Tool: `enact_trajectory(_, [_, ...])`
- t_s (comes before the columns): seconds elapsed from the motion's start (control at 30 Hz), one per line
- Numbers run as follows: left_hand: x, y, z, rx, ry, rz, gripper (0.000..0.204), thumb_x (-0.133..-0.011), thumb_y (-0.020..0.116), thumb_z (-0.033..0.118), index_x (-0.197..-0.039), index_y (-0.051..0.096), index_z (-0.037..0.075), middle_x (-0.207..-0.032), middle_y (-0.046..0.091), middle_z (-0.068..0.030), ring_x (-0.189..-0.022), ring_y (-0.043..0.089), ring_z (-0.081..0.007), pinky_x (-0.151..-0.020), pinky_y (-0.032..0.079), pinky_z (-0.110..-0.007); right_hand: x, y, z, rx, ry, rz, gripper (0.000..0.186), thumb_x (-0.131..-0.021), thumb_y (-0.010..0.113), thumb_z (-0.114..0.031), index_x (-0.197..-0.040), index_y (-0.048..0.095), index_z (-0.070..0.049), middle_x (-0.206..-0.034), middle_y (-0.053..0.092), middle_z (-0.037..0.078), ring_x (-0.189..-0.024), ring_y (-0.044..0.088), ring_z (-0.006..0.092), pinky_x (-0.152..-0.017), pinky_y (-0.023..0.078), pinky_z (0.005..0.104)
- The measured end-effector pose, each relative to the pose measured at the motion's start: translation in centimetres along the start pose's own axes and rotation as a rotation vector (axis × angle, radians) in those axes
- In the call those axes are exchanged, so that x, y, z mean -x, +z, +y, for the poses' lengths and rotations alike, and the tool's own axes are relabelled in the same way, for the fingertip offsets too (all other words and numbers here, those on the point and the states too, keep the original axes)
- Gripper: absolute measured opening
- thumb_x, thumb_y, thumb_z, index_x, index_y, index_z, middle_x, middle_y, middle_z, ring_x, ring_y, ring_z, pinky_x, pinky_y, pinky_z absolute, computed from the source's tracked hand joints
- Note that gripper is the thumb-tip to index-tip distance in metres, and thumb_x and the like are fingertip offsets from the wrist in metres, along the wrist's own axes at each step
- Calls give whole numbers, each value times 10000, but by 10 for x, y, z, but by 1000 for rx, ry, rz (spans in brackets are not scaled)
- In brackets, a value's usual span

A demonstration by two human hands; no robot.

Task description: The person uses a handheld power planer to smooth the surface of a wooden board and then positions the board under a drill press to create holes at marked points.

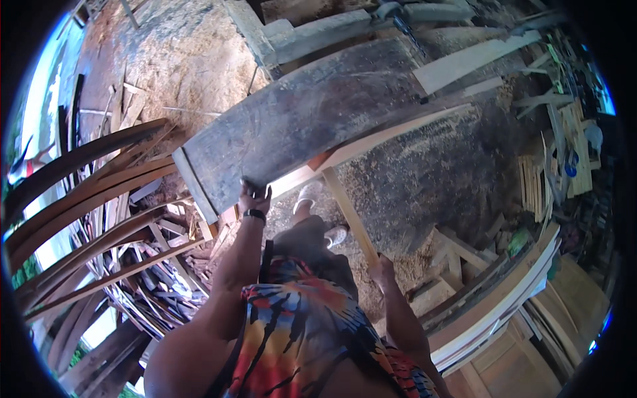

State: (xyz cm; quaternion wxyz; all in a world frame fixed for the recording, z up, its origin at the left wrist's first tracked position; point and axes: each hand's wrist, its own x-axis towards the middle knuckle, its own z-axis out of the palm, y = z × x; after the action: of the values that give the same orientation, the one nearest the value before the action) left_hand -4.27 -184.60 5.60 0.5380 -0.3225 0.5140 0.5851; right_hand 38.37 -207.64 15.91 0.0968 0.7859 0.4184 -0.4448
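Observation:
My left hand (254,198) is at the near edge of a long, dark curved board (312,99), its fingers curled on that edge near the board's left end, where a narrow batten (194,182) lies across. My right hand (381,270) is closed on a pale wooden batten (348,212), which runs up from my grip to the underside of the board's near side. A pale plank (371,146) shows along that side beneath the dark board, with a small reddish wood piece (321,159) by the batten's far end.
Curved timbers (93,189) and scrap wood (176,265) crowd the left. Sawdust covers the floor (172,46). A power tool (405,30) sits beyond the board. Stacked boards (484,312) and offcuts (454,255) lie at right. My sandaled feet (336,235) are below the batten.

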Motion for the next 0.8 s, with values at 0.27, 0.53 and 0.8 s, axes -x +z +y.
enact_trajectory(0.27, [17,3,24,-70,-36,115,506,-939,691,461,-1328,574,158,-1351,607,-74,-1230,559,-274,-1052,441,-504,-32,-32,-37,-46,-169,-57,526,-723,738,-79,-1242,653,-90,-1091,730,185,-1039,709,356,-898,563,411])
enact_trajectory(0.53, [56,12,29,-75,-45,106,578,-902,725,484,-1296,536,106,-1217,595,-96,-1088,548,-276,-952,468,-434,-42,-34,-64,-141,-175,-7,513,-701,748,-54,-1203,647,-91,-1051,728,163,-1002,710,360,-877,560,420])
enact_trajectory(0.8, [68,20,29,-58,-63,147,518,-891,745,473,-1214,580,104,-1130,617,-73,-1015,551,-238,-946,450,-420,-108,-33,-153,-111,-210,32,471,-726,760,-103,-1184,650,-93,-1044,729,169,-997,714,348,-868,561,424])
